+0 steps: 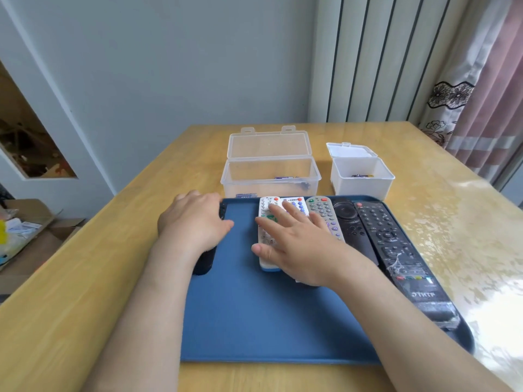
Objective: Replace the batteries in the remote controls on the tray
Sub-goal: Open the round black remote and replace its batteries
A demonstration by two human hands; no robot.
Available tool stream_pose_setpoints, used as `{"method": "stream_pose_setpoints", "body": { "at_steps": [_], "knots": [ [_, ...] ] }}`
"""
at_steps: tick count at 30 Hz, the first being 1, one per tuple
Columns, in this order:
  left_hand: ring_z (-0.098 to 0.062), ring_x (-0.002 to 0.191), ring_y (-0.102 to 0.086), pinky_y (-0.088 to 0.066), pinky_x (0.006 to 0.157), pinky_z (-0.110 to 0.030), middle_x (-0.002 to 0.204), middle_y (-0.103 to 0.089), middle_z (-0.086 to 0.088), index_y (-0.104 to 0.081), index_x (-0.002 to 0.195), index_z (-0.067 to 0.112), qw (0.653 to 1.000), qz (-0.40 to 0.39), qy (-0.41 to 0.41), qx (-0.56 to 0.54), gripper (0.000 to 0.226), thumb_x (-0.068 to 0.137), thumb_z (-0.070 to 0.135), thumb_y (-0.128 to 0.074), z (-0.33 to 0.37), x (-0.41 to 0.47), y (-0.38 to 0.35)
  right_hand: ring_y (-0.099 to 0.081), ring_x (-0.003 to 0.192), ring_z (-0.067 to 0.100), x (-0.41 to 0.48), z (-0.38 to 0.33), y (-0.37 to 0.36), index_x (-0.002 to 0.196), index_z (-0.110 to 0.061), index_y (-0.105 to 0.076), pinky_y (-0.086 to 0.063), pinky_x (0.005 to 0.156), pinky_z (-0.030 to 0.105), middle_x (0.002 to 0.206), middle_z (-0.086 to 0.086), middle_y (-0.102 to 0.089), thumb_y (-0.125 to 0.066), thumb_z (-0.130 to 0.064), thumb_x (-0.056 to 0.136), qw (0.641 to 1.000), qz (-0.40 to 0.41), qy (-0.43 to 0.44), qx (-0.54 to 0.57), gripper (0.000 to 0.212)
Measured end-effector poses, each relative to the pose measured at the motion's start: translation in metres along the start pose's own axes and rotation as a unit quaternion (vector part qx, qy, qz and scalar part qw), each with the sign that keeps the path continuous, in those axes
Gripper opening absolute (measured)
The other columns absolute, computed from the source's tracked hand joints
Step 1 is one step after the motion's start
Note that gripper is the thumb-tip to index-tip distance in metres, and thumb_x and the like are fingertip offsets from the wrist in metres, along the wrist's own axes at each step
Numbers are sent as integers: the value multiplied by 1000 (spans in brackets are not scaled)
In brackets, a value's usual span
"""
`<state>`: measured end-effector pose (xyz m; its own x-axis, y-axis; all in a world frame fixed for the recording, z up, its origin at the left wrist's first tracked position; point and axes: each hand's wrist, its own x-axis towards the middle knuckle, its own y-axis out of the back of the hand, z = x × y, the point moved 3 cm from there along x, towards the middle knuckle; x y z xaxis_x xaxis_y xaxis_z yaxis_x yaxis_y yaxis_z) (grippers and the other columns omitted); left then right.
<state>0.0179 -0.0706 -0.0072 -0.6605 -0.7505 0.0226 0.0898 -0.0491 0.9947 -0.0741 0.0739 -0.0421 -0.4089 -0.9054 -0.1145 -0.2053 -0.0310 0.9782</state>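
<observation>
Reaching across a dark blue rectangular plastic tray [254, 321], a person's left hand [195, 219] curls over a short black remote control [204, 263] lying along the tray's left edge. The thumb sits on its inner side, the bent fingers go over its outer side, and the hand has hold of it. The right hand [300, 247] lies flat with fingers straight and spread, gripping nothing. Its thumb and forefinger rest on a white remote control with a green button [265, 237], and the other fingers rest on a white remote control with blue buttons [295, 202] beside it.

Both white remotes sit at the tray's far edge, touching side by side. To their right in the same row come a grey remote control with coloured buttons [321, 209], then a black remote control with a round pad [346, 222]. Last is a long black remote control [390, 244] that runs down the tray's right edge, its near half wrapped in clear film.

The tray lies at the near edge of a light wooden tabletop [99, 264]. Just beyond the tray's far edge stands a clear plastic box with its lid open [271, 171], holding a few batteries [285, 178]. A smaller white plastic box [359, 185] stands to its right, lid also up, with several more cells [360, 175] inside.
</observation>
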Motion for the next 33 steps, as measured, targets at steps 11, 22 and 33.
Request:
{"method": "stream_pose_setpoints", "body": {
  "at_steps": [11, 22, 33],
  "knots": [
    [-20, 65, -61, -45, 61, -28, 64, -65, 4, -69, 78, 16, 986, -36, 7, -161, 19, 68, 32, -69, -5, 0, 0, -34, 138, 18, 0, -6, 12, 139, -21, -48, -19, 115, 40, 146, -3, -46, -40, -36, 102, 969, 228, 24, 87, 41],
    [-25, 80, -70, -57, 76, -44, 92, -73, -14, -70, 101, 2, 707, -23, -110, -699, 19, 94, 15, -58, 46, -18, 4, -69, 72, 30, -7, -9, 26, 122, -12, -61, -58, 62, 36, 107, 17, -71, -38, -34, 105, 657, 77, 1, 750, 36],
    [-18, 72, -70, -57, 64, -32, 85, -74, -12, -72, 94, 3, 715, 1, -118, -689, 19, 95, 16, -58, 50, -20, 3, -62, 58, 25, -6, -5, 27, 120, -5, -58, -58, 60, 37, 95, 12, -71, -42, -28, 104, 706, 117, 5, 698, 32]
  ]
}}
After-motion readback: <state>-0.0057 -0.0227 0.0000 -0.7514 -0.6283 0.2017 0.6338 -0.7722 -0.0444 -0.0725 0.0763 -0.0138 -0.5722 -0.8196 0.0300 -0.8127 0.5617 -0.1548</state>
